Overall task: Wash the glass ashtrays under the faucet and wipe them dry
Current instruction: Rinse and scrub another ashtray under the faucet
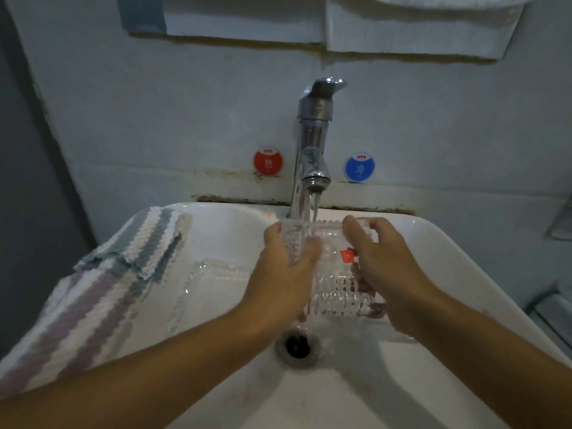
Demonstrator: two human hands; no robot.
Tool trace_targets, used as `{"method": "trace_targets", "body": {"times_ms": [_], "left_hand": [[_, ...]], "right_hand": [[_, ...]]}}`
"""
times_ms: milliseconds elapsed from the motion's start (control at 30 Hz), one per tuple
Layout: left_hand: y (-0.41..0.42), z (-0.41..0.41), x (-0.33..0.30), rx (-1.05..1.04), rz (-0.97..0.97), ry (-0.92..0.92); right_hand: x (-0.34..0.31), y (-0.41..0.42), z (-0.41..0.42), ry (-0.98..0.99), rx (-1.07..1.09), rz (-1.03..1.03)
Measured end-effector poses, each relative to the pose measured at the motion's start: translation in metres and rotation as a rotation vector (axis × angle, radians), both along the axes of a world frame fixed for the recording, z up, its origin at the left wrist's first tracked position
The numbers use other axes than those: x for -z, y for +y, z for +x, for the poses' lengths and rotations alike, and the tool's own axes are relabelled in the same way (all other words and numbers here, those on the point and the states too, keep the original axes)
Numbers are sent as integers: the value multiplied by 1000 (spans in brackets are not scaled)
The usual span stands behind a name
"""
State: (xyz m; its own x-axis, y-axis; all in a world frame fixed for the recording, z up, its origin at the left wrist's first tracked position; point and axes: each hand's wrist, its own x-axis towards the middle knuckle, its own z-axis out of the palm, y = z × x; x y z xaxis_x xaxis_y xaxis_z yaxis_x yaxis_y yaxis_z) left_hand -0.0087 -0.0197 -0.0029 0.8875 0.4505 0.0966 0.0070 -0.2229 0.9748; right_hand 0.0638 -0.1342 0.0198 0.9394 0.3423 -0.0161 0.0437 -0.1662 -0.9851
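I hold an ashtray (335, 274) under the faucet (312, 144), over the middle of the sink (464, 258): my left hand (284, 267) curls round its left side, my right hand (383, 261) grips its right edge. A second ashtray (210, 283) lies in the basin toward the left rim, beside the cloth (102, 274). Wet ribbed glass is slick, I judge; a loosened grip could drop it onto the other ashtray and chip both.

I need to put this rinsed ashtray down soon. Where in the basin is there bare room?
Bare porcelain lies in front of the drain, and along the sink wall right of the right hand. The left is crowded: a second ashtray beside the striped cloth.
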Motion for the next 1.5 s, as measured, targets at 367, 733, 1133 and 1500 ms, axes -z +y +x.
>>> {"method": "trace_targets", "body": {"times_ms": [367,733,1133,1500], "left_hand": [[24,8,-7,-245,-380,194],[19,-3,-19,-190,-532,176],[8,-4,-18,-77,-521,122],[28,-5,-32,368,-865,320]], "right_hand": [[-11,-9,12,-2,-513,12],[0,3,-7,-23,-125,-16],[9,-2,-7,222,30,260],[-10,-1,-13,-209,91,455]]}}
